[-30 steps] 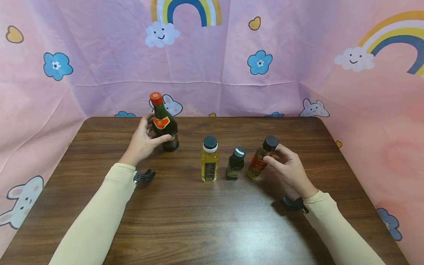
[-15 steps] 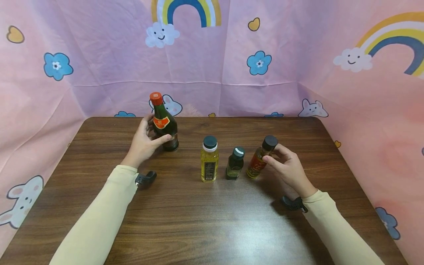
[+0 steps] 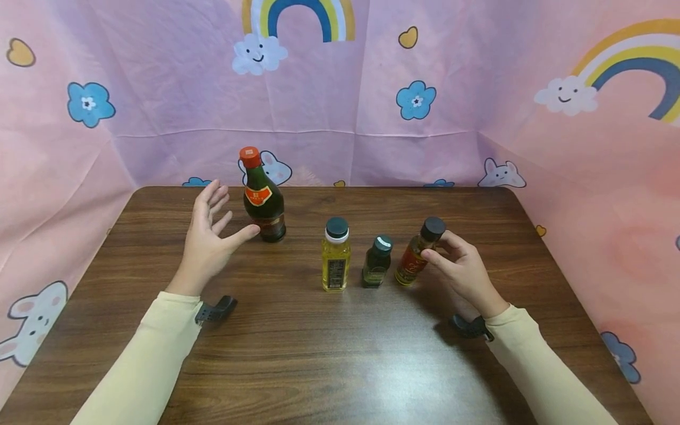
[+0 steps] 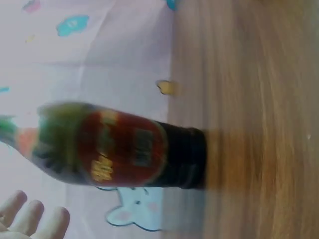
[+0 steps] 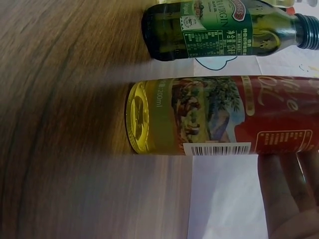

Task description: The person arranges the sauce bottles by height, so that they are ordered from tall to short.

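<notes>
A dark green glass bottle with a red cap [image 3: 265, 203] stands upright at the back left of the table. Just left of it is my left hand [image 3: 203, 248], fingers spread and thumb reaching toward the bottle's lower part. In the left wrist view the bottle's red label [image 4: 124, 149] faces the camera, with fingertips [image 4: 55, 221] apart from it. My right hand [image 3: 467, 274] grips the upper part of a black-capped olive oil bottle [image 3: 413, 264], thumb on the near side. Its red label and barcode [image 5: 217, 148] show in the right wrist view.
Left of the olive oil bottle stands a small dark green olive oil bottle [image 3: 376, 268]. A taller clear bottle of yellow oil [image 3: 336, 260] is beside that one. The wooden table [image 3: 297, 360] meets a pink patterned cloth [image 3: 319, 112] at the back and sides.
My left hand has let go of the red-capped bottle and moved left and back toward me, its fingers opening out. The right hand and the bottles stay where they were.
</notes>
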The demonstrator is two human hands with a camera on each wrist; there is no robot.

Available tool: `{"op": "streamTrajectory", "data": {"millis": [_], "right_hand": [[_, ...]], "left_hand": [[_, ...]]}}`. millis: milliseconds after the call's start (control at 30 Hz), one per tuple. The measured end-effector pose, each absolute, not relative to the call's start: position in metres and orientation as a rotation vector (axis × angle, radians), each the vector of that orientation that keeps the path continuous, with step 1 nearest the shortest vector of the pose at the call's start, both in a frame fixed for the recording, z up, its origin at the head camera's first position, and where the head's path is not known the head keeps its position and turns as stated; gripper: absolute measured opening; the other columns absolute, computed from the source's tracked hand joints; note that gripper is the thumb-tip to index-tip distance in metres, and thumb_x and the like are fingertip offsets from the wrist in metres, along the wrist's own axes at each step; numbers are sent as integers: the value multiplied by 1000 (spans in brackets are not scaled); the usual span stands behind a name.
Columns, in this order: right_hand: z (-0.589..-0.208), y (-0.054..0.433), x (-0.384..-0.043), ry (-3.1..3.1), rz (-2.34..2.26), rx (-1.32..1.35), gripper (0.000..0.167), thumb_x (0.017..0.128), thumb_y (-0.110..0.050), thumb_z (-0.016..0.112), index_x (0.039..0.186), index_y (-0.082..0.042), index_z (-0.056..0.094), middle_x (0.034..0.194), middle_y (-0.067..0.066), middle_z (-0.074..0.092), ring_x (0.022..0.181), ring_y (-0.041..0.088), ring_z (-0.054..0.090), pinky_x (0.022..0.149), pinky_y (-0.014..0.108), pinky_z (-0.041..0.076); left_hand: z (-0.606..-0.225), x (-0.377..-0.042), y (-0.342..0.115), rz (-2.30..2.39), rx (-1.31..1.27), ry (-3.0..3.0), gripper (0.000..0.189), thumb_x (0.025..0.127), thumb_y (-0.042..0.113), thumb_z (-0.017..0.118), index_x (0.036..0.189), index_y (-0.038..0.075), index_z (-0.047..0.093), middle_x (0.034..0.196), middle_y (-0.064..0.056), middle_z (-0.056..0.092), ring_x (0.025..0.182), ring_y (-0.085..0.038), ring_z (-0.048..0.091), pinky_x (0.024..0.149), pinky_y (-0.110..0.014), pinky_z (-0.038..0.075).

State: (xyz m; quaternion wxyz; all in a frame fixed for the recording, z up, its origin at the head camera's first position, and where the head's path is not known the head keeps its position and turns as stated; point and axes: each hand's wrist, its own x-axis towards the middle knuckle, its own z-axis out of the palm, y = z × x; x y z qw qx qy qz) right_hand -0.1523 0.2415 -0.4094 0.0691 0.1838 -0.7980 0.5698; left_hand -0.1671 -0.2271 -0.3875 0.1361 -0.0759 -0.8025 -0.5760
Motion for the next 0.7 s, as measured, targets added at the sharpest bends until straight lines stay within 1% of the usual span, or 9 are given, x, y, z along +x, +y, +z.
{"op": "streamTrajectory", "data": {"millis": [167, 233, 267, 333, 400, 467, 533, 600, 700], "right_hand": [[-410, 243, -151, -2404, 1708, 533, 28, 97, 2, 70, 125, 4, 65, 119, -11, 68, 114, 5, 64, 96, 20, 53], [-410, 243, -151, -2403, 1711, 529, 29, 97, 1, 70, 125, 3, 66, 119, -10, 68, 115, 6, 64, 96, 22, 53], [-410, 243, -152, -2404, 1712, 530, 28, 97, 1, 70, 124, 3, 66, 119, -10, 68, 115, 6, 64, 96, 22, 53], [-410, 243, -152, -2406, 1713, 533, 29, 97, 1, 71, 125, 3, 66, 119, -9, 68, 115, 6, 64, 96, 23, 53], [-410, 242, -152, -2408, 1716, 533, 29, 97, 0, 71, 125, 3, 65, 119, -9, 68, 115, 6, 64, 97, 23, 53], [-411, 242, -152, -2415, 1711, 532, 29, 97, -1, 71, 125, 3, 65, 119, -9, 68, 115, 6, 64, 96, 23, 53], [-411, 242, -153, -2419, 1704, 531, 29, 97, -1, 70, 126, 3, 65, 119, -9, 68, 116, 6, 64, 97, 21, 53], [-412, 242, -153, -2420, 1697, 532, 29, 98, -2, 70, 126, 3, 65, 119, -10, 67, 116, 5, 64, 97, 20, 52], [-413, 242, -152, -2419, 1690, 534, 28, 98, -1, 70, 126, 3, 65, 119, -10, 68, 116, 6, 64, 97, 19, 51]], "left_hand": [[-381, -145, -209, -1602, -360, -2259, 107, 80, -1, 88, 163, 23, 25, 162, -7, 34, 148, -28, 36, 117, -30, 39], [-382, -138, -197, -1581, -440, -2262, 107, 77, -4, 89, 163, 19, 28, 160, -10, 37, 146, -30, 38, 116, -28, 40], [-383, -135, -191, -1565, -477, -2279, 107, 77, -4, 89, 162, 19, 30, 159, -10, 38, 145, -30, 40, 115, -28, 40], [-387, -130, -179, -1563, -551, -2307, 105, 76, -2, 90, 162, 20, 32, 157, -10, 42, 144, -28, 43, 115, -30, 41], [-391, -127, -167, -1579, -611, -2350, 104, 78, 3, 91, 161, 24, 34, 157, -7, 44, 144, -25, 43, 115, -34, 41], [-396, -124, -156, -1601, -648, -2402, 102, 80, 9, 91, 161, 30, 33, 158, -2, 44, 146, -22, 42, 116, -38, 41], [-400, -123, -146, -1632, -663, -2450, 101, 82, 14, 90, 162, 33, 31, 160, 1, 42, 148, -19, 39, 117, -42, 40], [-404, -122, -138, -1650, -662, -2496, 99, 84, 18, 89, 162, 34, 29, 161, 1, 41, 149, -17, 37, 117, -45, 40], [-409, -123, -129, -1653, -651, -2555, 95, 86, 22, 87, 162, 32, 31, 158, 1, 43, 148, -19, 38, 117, -47, 39]]}}
